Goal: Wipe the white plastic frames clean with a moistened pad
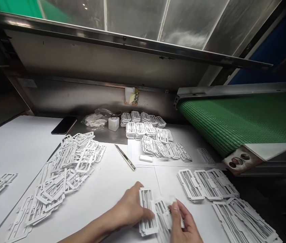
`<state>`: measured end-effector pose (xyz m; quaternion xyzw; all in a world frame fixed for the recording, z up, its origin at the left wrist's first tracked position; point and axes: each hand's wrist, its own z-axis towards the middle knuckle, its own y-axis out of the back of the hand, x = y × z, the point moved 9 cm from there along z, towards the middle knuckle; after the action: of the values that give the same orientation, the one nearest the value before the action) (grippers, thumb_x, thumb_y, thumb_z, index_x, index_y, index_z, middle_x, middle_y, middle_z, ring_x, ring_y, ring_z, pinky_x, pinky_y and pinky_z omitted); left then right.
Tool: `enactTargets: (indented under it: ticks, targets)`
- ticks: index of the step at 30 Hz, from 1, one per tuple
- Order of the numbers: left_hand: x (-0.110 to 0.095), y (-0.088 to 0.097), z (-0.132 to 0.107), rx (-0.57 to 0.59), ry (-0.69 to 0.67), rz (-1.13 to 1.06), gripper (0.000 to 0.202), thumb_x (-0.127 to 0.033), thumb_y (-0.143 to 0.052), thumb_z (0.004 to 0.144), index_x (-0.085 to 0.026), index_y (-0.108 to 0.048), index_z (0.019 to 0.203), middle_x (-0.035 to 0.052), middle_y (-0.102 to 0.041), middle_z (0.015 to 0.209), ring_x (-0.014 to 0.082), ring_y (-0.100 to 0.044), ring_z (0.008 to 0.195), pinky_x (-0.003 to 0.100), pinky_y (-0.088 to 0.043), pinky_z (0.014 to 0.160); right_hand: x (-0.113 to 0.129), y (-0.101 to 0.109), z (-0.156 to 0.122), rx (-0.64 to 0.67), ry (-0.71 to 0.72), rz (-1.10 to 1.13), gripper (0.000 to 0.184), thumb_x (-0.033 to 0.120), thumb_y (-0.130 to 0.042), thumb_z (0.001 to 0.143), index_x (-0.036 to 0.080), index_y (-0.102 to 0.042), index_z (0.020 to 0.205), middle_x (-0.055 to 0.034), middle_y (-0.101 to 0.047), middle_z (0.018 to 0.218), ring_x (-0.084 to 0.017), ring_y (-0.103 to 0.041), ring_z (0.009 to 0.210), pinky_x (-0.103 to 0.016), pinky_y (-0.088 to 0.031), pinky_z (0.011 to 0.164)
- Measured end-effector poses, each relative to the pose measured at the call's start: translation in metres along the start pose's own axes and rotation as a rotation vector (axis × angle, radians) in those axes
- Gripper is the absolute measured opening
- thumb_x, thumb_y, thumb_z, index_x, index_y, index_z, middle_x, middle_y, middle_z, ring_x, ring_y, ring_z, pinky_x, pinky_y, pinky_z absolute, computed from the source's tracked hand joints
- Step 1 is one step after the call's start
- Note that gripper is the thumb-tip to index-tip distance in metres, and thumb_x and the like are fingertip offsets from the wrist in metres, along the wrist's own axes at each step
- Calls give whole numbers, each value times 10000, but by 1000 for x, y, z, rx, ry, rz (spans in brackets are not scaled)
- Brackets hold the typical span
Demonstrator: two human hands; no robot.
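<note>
My left hand (130, 207) is closed around a neat stack of white slotted plastic frames (148, 211), thumb across its face, low in the middle of the view. Just right of it, a second group of slotted frames (163, 216) is blurred and partly covered by my right hand (185, 222). The thumb and fingers of that hand pinch a small white piece (172, 200), too smeared to name. A large loose heap of the same frames (67, 168) lies to the left on white paper (112, 182).
Frame stacks (148, 131) stand in rows at the back, others (209, 184) at the right. A slim cutter knife (124, 157), white block (146, 158), small bottle (114, 123), plastic bag (96, 118) and phone (64, 125) lie behind. A green mesh conveyor (244, 114) borders the right.
</note>
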<state>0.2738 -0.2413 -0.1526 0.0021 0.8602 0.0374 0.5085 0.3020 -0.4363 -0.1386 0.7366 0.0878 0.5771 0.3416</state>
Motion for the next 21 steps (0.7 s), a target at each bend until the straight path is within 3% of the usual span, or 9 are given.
enactTargets:
  ticks: [3, 6, 8, 10, 13, 16, 17, 19, 21]
  targets:
    - [14, 46, -25, -71, -8, 1, 436, -249, -688, 599, -171, -490, 980, 12, -649, 870, 191, -615, 814, 285, -494, 695, 14, -43, -36, 136, 32, 93, 657, 777, -452, 680, 273, -648, 1054, -42, -684, 843, -245, -596, 688, -340, -445, 634]
    - [26, 92, -53, -184, -3, 73, 525, -328, -635, 672, -155, -464, 1138, 56, -655, 973, 229, -611, 911, 338, -485, 791, 34, -81, -78, 246, 103, 217, 615, 732, -438, 730, 241, -646, 1037, -41, -693, 936, -227, -630, 834, -316, -469, 721]
    - [36, 120, -70, -324, 31, 219, 662, -401, -612, 698, -153, -399, 1274, 121, -591, 1174, 288, -542, 1097, 395, -441, 903, 46, -96, -96, 289, 134, 280, 593, 704, -440, 752, 219, -649, 1023, -48, -688, 984, -217, -630, 907, -311, -479, 771]
    - [45, 138, -83, -442, 79, 392, 757, -467, -573, 721, -162, -324, 1367, 154, -407, 1388, 336, -350, 1294, 453, -350, 1009, 53, -95, -94, 288, 139, 312, 589, 688, -439, 766, 203, -651, 1026, -62, -691, 983, -216, -633, 921, -317, -493, 780]
    - [49, 144, -94, -508, 140, 606, 792, -511, -469, 778, -186, -189, 1444, 131, -186, 1503, 340, -137, 1382, 510, -281, 1049, 52, -56, -53, 152, 126, 291, 579, 680, -497, 732, 208, -652, 1030, -62, -679, 1026, -242, -601, 999, -364, -456, 888]
    - [23, 133, -94, -497, 106, 731, 711, -522, -392, 821, -220, -216, 1440, 100, -220, 1493, 325, -201, 1367, 505, -297, 1047, 37, 8, 9, -62, 48, 212, 547, 626, -565, 730, 236, -631, 1108, -67, -691, 952, -291, -604, 979, -494, -440, 893]
    - [4, 124, -89, -479, 41, 745, 659, -524, -368, 836, -237, -271, 1422, 86, -270, 1473, 315, -243, 1352, 490, -300, 1051, 33, 30, 28, -138, 49, 214, 563, 610, -536, 763, 193, -612, 1134, -91, -680, 982, -273, -625, 937, -459, -484, 843]
    - [-43, 94, -68, -380, -149, 733, 585, -521, -381, 841, -246, -394, 1358, 75, -389, 1402, 286, -325, 1306, 434, -304, 1059, 23, 72, 55, -320, 44, 158, 557, 553, -465, 841, 148, -554, 1214, -125, -632, 1113, -256, -590, 1033, -432, -458, 905]
    - [-87, 45, -29, -140, -306, 685, 653, -566, -460, 798, -207, -414, 1341, 104, -429, 1361, 288, -382, 1256, 407, -329, 1038, 13, 101, 72, -430, 29, 72, 496, 489, -464, 864, 127, -576, 1184, -142, -610, 1152, -273, -542, 1113, -456, -411, 964]
